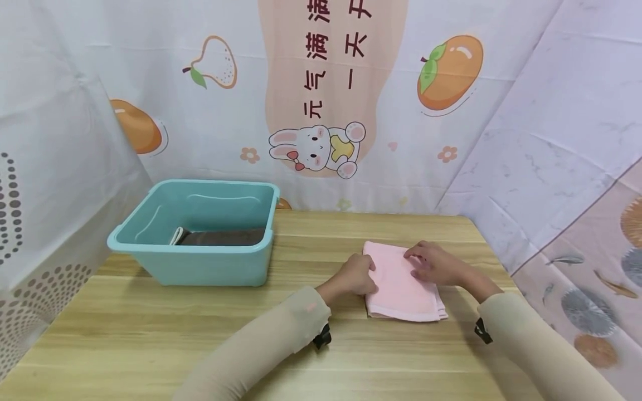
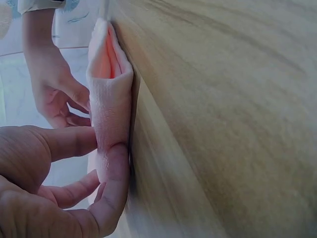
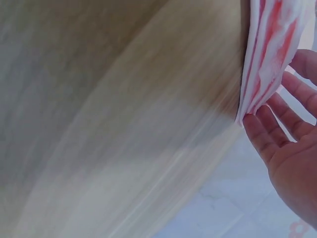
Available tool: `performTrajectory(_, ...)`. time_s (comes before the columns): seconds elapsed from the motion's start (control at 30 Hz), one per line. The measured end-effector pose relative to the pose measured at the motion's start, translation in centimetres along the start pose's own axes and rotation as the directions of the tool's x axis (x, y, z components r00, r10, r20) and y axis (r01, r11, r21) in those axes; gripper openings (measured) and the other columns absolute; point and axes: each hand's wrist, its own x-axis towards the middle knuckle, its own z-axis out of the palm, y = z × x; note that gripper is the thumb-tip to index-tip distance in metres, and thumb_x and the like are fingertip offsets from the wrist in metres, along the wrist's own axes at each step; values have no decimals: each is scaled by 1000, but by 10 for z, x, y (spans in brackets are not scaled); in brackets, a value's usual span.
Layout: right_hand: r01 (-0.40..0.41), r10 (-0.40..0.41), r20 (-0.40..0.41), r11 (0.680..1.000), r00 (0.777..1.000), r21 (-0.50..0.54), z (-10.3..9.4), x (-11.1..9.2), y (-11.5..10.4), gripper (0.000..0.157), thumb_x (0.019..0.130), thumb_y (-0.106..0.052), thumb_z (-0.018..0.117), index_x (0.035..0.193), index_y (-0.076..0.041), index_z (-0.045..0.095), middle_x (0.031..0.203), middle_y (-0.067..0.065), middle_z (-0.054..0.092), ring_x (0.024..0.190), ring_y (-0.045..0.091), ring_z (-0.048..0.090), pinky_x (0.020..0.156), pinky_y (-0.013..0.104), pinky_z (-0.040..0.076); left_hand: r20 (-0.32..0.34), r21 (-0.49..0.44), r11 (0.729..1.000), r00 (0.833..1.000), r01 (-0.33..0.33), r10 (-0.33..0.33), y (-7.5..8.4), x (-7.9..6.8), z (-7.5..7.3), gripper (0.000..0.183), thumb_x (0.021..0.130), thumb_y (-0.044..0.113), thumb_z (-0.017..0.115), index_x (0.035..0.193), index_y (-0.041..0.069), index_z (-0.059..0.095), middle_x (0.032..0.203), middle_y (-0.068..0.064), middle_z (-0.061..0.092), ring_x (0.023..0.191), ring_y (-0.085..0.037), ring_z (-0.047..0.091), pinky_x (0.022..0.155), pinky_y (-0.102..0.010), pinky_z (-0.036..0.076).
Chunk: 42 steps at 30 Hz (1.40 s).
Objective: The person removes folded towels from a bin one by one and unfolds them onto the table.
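A folded pink towel (image 1: 398,292) lies flat on the wooden table. At its left side, my left hand (image 1: 355,275) pinches the folded edge, with bent fingers on the top and side of the fold; the left wrist view shows this fold (image 2: 111,106) close up. My right hand (image 1: 435,265) is at the towel's upper right edge. In the right wrist view, the fairly straight fingers of that hand (image 3: 292,134) touch the stacked layers of the towel (image 3: 272,54). Both arms wear light sleeves with a black band near the wrist.
A light blue plastic basin (image 1: 210,267) stands at the left of the table (image 1: 321,234). Inside it lies a dark brown folded cloth (image 1: 223,238) beside a small white edge of fabric. Printed curtains (image 1: 230,122) hang behind and at both sides of the table.
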Motion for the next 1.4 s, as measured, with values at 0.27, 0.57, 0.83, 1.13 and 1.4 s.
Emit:
performTrajectory(0.27, -20, 21, -31, 999, 999, 37, 1, -3, -2, 37, 83, -4, 80, 118, 2, 68, 104, 10, 65, 89, 23, 58, 75, 35, 49, 0, -12, 1000, 1000, 15, -15, 1, -5, 0, 39, 78, 6, 83, 112, -2, 66, 116, -16, 62, 91, -21, 54, 78, -28, 52)
performTrajectory(0.57, -94, 94, -3, 992, 996, 81, -4, -6, 10, 36, 82, 1, 80, 117, 2, 69, 99, 8, 63, 90, 22, 56, 78, 40, 51, -25, 6, 1000, 1000, -11, 11, 8, 2, 10, 39, 77, 7, 84, 110, -2, 67, 110, -15, 64, 91, -21, 54, 77, -26, 51)
performTrajectory(0.83, -124, 125, -1, 986, 992, 110, -12, -13, 27, 34, 81, 3, 78, 114, 4, 69, 102, 12, 65, 93, 27, 60, 82, 49, 55, -64, 35, 998, 997, 46, -44, 24, 16, 24, 36, 75, 8, 85, 107, 3, 68, 107, -13, 61, 88, -19, 52, 74, -24, 49)
performTrajectory(1.13, -219, 214, 54, 967, 975, 132, -15, -21, 32, 35, 84, 0, 77, 119, 4, 69, 115, 17, 67, 106, 32, 61, 90, 52, 54, -56, 73, 994, 995, 85, -81, 38, 18, 31, 35, 74, 6, 82, 106, 5, 69, 105, -10, 61, 91, -20, 54, 76, -25, 49)
performTrajectory(1.4, -163, 157, 73, 983, 985, 82, -19, -26, 18, 33, 85, 3, 76, 117, 5, 68, 114, 18, 68, 105, 34, 63, 86, 51, 55, -29, 78, 995, 998, 59, -57, 37, 12, 36, 38, 75, 9, 85, 109, 6, 69, 102, -6, 61, 91, -15, 52, 77, -21, 47)
